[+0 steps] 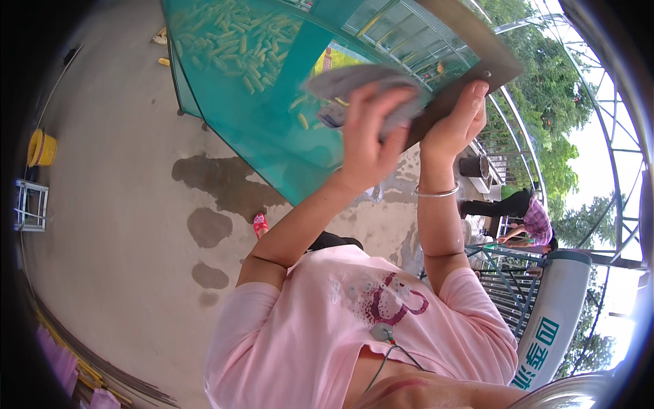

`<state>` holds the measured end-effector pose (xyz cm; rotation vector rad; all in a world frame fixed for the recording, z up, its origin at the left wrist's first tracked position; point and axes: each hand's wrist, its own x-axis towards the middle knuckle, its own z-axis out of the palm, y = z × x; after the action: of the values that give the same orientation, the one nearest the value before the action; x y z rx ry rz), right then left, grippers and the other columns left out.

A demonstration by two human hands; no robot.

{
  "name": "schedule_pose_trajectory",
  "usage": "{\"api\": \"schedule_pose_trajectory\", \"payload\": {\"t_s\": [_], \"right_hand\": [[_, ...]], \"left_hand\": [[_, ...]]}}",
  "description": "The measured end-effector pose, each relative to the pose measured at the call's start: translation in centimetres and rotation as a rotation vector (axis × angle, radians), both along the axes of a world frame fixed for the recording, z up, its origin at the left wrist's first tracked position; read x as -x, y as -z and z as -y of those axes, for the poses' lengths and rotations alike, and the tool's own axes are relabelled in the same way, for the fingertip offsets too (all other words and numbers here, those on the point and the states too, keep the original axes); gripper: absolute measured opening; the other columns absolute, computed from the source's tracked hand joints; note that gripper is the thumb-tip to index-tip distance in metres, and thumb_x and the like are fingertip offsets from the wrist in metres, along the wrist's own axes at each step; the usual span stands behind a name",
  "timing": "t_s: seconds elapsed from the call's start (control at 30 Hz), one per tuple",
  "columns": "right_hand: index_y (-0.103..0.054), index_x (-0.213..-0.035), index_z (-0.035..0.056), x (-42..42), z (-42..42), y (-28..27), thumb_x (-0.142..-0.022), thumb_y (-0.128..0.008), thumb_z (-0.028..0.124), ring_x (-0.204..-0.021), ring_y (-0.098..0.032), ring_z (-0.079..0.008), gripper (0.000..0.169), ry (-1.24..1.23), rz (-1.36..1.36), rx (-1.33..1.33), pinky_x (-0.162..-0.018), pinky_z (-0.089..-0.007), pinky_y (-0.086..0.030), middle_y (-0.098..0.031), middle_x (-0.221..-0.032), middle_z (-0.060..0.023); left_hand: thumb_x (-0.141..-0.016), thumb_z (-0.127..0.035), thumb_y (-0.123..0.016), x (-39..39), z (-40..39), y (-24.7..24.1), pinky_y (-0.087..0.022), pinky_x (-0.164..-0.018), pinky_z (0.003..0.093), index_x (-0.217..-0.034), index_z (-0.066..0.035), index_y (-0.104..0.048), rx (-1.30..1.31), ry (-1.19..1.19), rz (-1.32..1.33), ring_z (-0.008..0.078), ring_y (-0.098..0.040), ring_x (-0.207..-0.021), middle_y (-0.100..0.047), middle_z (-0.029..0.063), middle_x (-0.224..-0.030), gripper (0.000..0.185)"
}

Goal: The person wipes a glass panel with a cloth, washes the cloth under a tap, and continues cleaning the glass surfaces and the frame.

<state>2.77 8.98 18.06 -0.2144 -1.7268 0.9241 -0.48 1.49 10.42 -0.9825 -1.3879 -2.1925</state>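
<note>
My left hand, blurred, holds a grey cloth against or just over a teal see-through sheet; whether mesh or glass I cannot tell. My right hand, a silver bangle on its wrist, grips the edge of a flat brown frame bar, its thumb near a screw head. This bar borders the teal sheet at the upper right. Many corn cobs show through the sheet at the upper left. A yellow printed bag is partly hidden behind the cloth.
Wet patches mark the concrete floor. A yellow bucket and a metal stand are at the far left. At the right, another person in a checked shirt bends over, near a dark pot and a large white cylindrical tank.
</note>
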Motion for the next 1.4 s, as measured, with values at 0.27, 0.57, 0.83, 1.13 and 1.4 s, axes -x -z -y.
{"api": "schedule_pose_trajectory", "payload": {"t_s": [0.27,0.57,0.83,1.13,1.4], "right_hand": [[-0.046,-0.072,0.0050,0.3,2.3,-0.2,-0.100,-0.038,0.035,-0.062,-0.034,-0.0055,0.042,0.075,0.142,-0.137,-0.054,-0.0224,-0.027,-0.042,-0.066,0.0050],[-0.056,-0.087,0.0021,1.1,1.7,-0.7,-0.101,-0.035,0.034,-0.066,-0.046,-0.0064,0.041,0.026,0.094,-0.108,-0.060,-0.0198,-0.036,-0.054,-0.076,0.0019],[-0.042,-0.067,0.0041,0.2,1.5,-0.1,-0.100,-0.038,0.038,-0.059,-0.034,-0.0070,0.047,0.138,0.169,-0.149,-0.052,-0.0248,-0.027,-0.040,-0.060,0.0030],[-0.043,-0.065,0.0041,0.9,0.7,0.3,-0.099,-0.041,0.035,-0.057,-0.030,-0.0056,0.047,0.055,0.004,-0.041,-0.050,-0.0236,-0.025,-0.038,-0.058,0.0056],[-0.042,-0.066,0.0062,0.9,1.0,0.6,-0.099,-0.041,0.035,-0.057,-0.030,-0.0051,0.044,0.130,0.000,-0.082,-0.050,-0.0240,-0.022,-0.038,-0.060,0.0064]], "left_hand": [[-0.080,0.000,-0.049,9.5,-0.3,-4.8,-0.039,-0.095,0.0426,-0.111,-0.001,-0.058,0.047,-0.437,-0.089,0.0382,-0.050,-0.108,-0.057,0.0169,-0.111,0.033],[-0.070,-0.002,-0.059,4.4,-0.6,-6.7,-0.047,-0.080,0.0372,-0.095,-0.009,-0.066,-0.268,-0.015,-0.194,0.0279,-0.060,-0.089,-0.064,0.0084,-0.098,0.027],[-0.080,-0.003,-0.053,10.0,-0.4,-3.6,-0.044,-0.089,0.0407,-0.111,-0.001,-0.058,0.032,-0.232,0.049,0.0364,-0.055,-0.101,-0.058,0.0172,-0.110,0.032],[-0.072,-0.003,-0.059,2.6,-1.3,-2.0,-0.044,-0.082,0.0396,-0.100,-0.009,-0.062,-0.134,-0.064,-0.080,0.0302,-0.056,-0.094,-0.058,0.0132,-0.102,0.029],[-0.084,-0.004,-0.053,3.5,-3.6,22.3,-0.038,-0.086,0.0461,-0.113,-0.001,-0.049,0.502,-0.228,0.694,0.0376,-0.048,-0.099,-0.050,0.0188,-0.106,0.029]]}}
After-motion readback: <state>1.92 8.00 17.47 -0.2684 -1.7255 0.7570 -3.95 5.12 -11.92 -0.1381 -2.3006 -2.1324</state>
